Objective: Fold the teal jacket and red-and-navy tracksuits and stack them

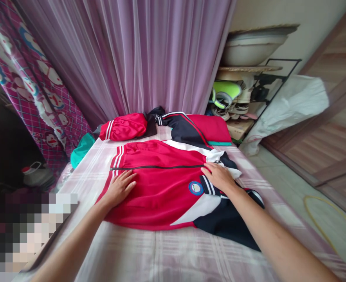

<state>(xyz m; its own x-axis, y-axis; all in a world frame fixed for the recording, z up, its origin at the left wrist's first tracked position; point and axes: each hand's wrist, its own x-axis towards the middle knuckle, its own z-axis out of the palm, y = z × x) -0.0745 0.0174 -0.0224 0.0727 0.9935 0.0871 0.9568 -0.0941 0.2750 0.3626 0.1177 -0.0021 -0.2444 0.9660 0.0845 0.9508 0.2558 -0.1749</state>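
Observation:
A red, white and navy zip-up track jacket (161, 188) lies spread on its front-up side, its dark zipper running across it and a round blue badge on the chest. My left hand (120, 188) rests flat on the red body beside the striped hem, fingers spread. At the collar end, my right hand (219, 176) lies on the jacket near the top of the zipper, its fingers stretched toward the left. One navy sleeve extends toward the back; the other is bent, its striped cuff beside my right wrist.
Beneath the jacket is a pale checked cloth (126, 254). Behind it lie a bunched red garment (128, 126) and a folded red cloth (209, 127). A purple curtain (149, 51) hangs at the back. At right stand a shoe rack (268, 105) and a white plastic bag (293, 103).

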